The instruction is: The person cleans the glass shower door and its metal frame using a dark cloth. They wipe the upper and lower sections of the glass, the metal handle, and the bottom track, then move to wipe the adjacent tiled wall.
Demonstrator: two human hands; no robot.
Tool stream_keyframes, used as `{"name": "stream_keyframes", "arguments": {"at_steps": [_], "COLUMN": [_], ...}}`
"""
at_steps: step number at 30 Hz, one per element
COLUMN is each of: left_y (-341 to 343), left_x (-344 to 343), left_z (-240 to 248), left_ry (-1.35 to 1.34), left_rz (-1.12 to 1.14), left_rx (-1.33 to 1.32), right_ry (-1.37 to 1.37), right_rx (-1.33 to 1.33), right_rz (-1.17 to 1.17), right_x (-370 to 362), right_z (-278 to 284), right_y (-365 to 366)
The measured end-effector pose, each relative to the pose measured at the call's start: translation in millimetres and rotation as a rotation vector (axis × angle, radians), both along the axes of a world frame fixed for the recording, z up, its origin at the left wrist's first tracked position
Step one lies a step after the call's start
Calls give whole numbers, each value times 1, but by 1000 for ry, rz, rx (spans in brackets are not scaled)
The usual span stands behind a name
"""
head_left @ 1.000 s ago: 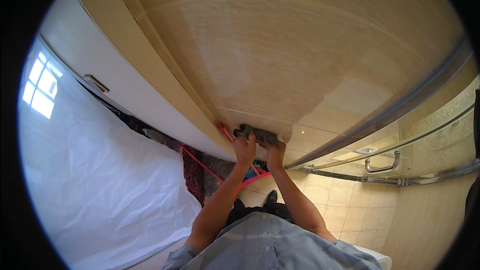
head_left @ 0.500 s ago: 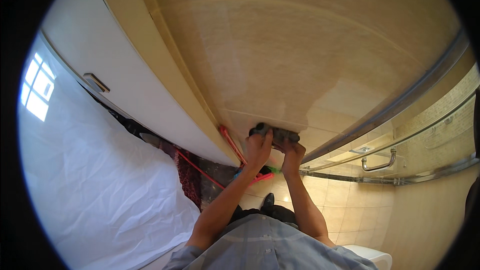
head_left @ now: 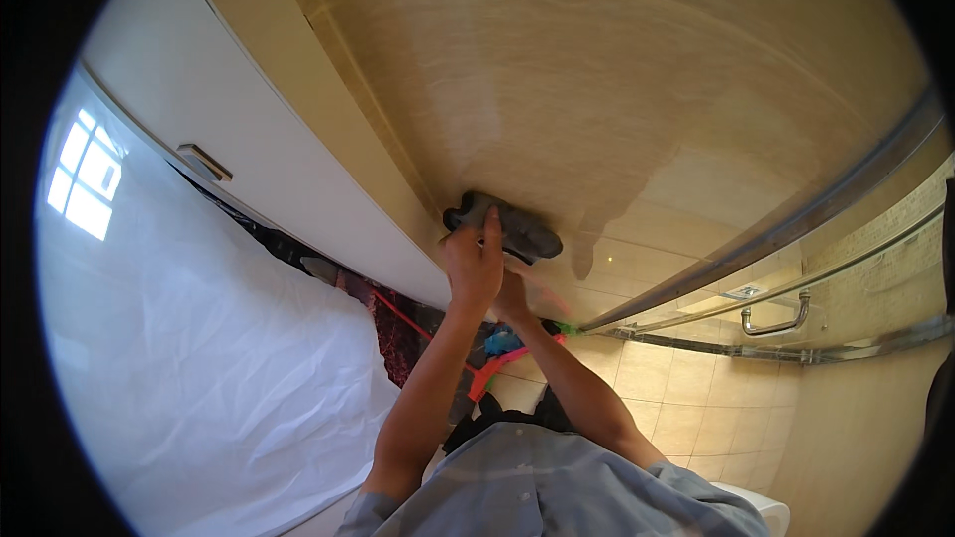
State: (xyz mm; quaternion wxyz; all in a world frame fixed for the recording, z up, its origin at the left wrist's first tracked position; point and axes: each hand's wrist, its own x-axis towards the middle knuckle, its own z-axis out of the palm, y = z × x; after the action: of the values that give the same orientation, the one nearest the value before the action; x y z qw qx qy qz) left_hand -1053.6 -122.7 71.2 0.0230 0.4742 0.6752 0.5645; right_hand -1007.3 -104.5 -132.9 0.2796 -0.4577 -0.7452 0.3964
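Left hand (head_left: pixel 474 261) flat on grey cloth (head_left: pixel 505 227), pinning it to beige wall tile (head_left: pixel 557 80); right hand (head_left: pixel 512 296) below cloth, grip unclear

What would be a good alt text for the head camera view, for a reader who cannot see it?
A person's left hand and right hand press a dark grey cloth against a beige tiled wall. A white sheet hangs on the left, and a chrome handle shows on the right.

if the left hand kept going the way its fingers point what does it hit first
The left hand already presses on the dark cloth. Past that lies only the beige tiled wall, bare upward as far as the picture shows.
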Motion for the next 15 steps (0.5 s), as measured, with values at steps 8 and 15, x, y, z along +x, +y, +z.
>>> {"name": "stream_keyframes", "arguments": {"at_steps": [8, 15], "left_y": [-7, -4], "left_x": [-11, -13], "left_z": [-29, -93], "left_ry": [77, 56], "left_rz": [71, 182], "left_rx": [-122, -211], "right_ry": [-38, 36], "right_rx": [14, -215], "right_rz": [69, 526], "right_x": [21, 119], "right_z": [-32, -3], "right_y": [-23, -43]}}
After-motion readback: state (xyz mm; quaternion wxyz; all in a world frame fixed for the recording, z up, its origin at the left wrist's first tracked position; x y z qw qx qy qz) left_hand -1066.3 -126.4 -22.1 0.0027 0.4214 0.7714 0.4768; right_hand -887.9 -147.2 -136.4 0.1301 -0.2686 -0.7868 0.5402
